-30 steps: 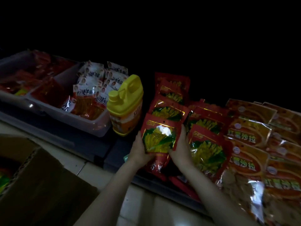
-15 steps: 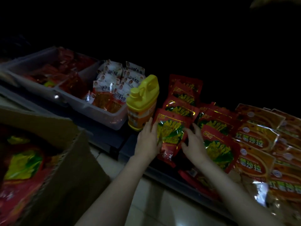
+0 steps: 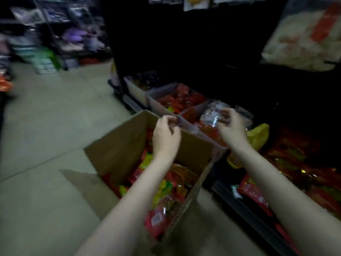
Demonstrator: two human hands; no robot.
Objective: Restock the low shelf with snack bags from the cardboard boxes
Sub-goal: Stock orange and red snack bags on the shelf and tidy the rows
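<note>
Hovering over the open cardboard box (image 3: pixel 118 148), both hands, left hand (image 3: pixel 166 137) and right hand (image 3: pixel 231 127), hang loosely curled and seemingly empty, though blur clouds that. Snack bags (image 3: pixel 166 196) fill the box beside the low shelf (image 3: pixel 299 163). They look light, crinkly, slippery: best pinched at a sealed top edge.

Cardboard box (image 3: pixel 118 150) open on top, packed w/ snack bags (image 3: pixel 162 193); far wall and flaps stand up. Low shelf (image 3: pixel 245 206) right beside it: clear bins (image 3: pixel 158 106) at its left end, yellow jug (image 3: pixel 258 137) next, red packets (image 3: pixel 299 163) crowd the front edge. Bare floor (image 3: pixel 46 135) to the left.
</note>
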